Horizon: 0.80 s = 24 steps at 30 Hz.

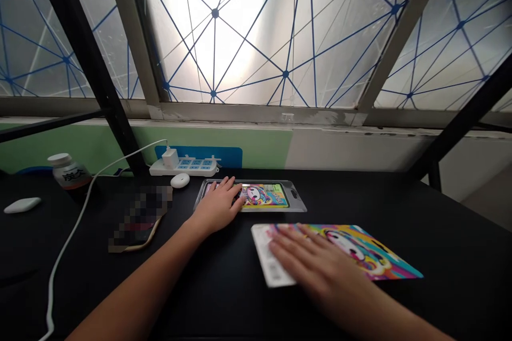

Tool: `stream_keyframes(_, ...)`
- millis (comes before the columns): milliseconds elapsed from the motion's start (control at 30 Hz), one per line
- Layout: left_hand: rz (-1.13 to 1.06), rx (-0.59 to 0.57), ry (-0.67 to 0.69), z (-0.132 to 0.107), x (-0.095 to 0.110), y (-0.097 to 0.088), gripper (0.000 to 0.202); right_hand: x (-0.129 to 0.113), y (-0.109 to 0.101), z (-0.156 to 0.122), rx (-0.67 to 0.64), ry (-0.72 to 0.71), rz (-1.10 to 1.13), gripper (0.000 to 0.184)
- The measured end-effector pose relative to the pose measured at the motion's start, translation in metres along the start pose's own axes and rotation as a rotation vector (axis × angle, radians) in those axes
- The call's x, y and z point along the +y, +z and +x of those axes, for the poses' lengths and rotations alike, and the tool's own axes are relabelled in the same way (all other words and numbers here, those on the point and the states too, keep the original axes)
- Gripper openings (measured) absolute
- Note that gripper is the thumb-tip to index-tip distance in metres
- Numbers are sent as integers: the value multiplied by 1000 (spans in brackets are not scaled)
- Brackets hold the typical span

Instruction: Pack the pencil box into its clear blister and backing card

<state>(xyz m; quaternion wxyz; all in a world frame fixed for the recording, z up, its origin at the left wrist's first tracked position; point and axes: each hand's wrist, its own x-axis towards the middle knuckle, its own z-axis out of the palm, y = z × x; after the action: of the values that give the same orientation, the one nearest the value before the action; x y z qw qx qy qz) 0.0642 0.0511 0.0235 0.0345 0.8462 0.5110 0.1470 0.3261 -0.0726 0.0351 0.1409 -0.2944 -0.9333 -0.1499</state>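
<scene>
My left hand (218, 205) lies with its fingers stretched out over the left part of a clear plastic tray (296, 201). In that tray sits a colourful phone case (266, 195) with a cartoon face, partly covered by my hand. Nearer to me, my right hand (320, 264) rests flat, fingers extended, on a bright printed card (384, 261). The card shows a similar cartoon figure and has a white left end with small print, too blurred to read. My right palm hides the middle of its lower edge.
A white power strip (188, 165) with a plugged-in charger stands at the back. Its white cable (76, 229) runs forward on the left. Around it are a phone (140, 224) with blurred screen, a round white case (180, 180), a bottle (70, 173) and a white oval object (22, 205).
</scene>
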Motion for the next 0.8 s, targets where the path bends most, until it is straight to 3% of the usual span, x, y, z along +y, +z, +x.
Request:
stream_keyframes(100, 13, 33, 7, -1, 10, 4, 49, -35, 22, 33, -176, -23, 195, 49)
stream_keyframes(167, 18, 43, 14, -1, 14, 6, 47, -42, 36, 58, -169, -1, 284, 57)
stream_keyframes(333, 22, 34, 32, -1, 18, 7, 47, -28, 51, 103, -157, 34, 499, 52)
stream_keyframes(433, 20, 30, 40, 0, 17, 7, 48, -22, 52, 106, -148, 63, 574, 44)
stream_keyframes(533, -7, 47, 46, -1, 15, 6, 47, -17, 48, 99, -118, -2, 560, 24)
stream_keyframes(667, -45, 171, 37, -4, 14, -1, 41, 10, 36, 95, 46, -37, 392, 33)
stream_keyframes(733, 3, 263, 26, -5, 14, -5, 38, 35, 31, 95, 48, 86, 242, 35)
stream_keyframes(800, 59, 321, 15, -5, 12, -8, 40, 64, 31, 92, -47, 235, 92, 31)
